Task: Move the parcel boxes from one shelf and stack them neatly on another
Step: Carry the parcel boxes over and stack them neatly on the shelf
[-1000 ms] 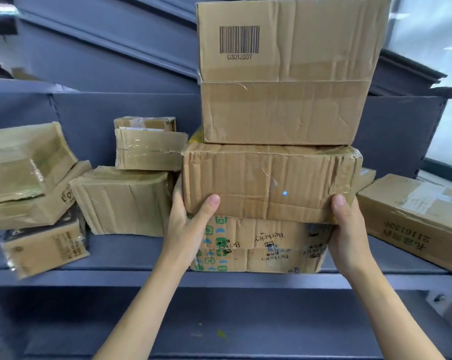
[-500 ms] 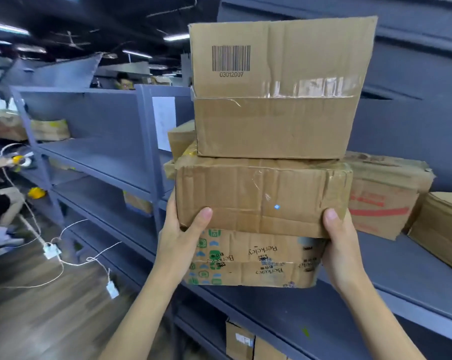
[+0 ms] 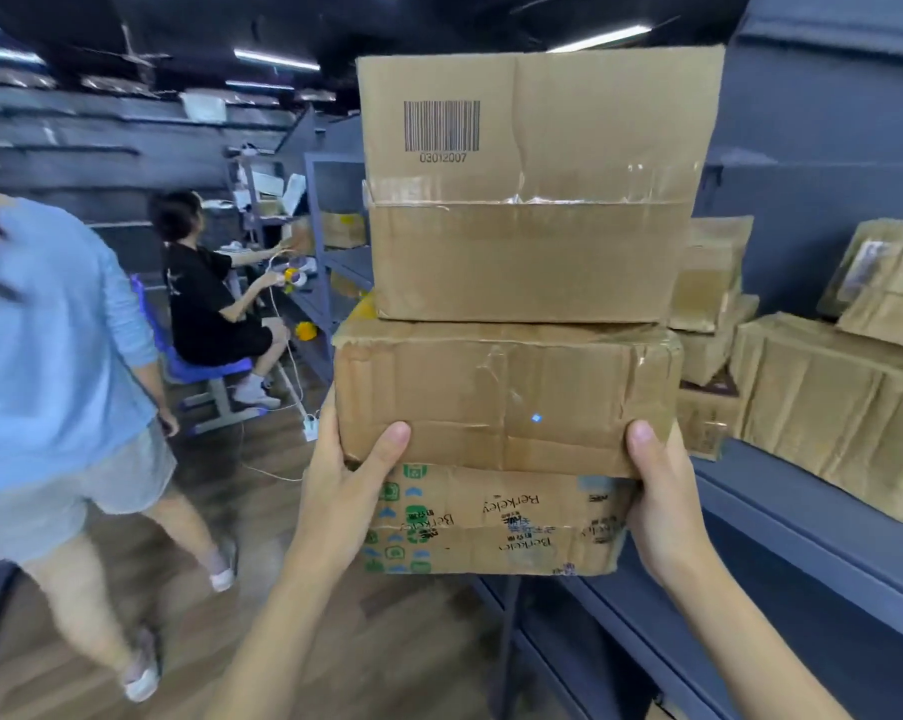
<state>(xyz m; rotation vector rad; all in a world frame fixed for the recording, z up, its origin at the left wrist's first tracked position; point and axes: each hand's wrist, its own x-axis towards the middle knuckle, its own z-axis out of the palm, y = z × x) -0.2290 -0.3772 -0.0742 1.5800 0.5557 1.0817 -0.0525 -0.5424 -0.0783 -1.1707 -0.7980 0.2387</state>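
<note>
The room is dim under a dark ceiling; long ceiling tube lights (image 3: 275, 59) glow at eleven to one o'clock. Glare streaks the tape on the top box (image 3: 532, 184). Motion blur smears the walking person (image 3: 49, 356) at nine o'clock. Wide-angle distortion bends the shelf (image 3: 813, 517) at four o'clock.

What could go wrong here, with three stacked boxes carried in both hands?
1. The barcoded top box sits loose on the middle box; a tilt could slide it off.
2. The left hand and right hand grip only the two lower boxes' ends; the printed bottom box might slip.
3. The person in a blue shirt walks close by, so a bump seems possible.
</note>
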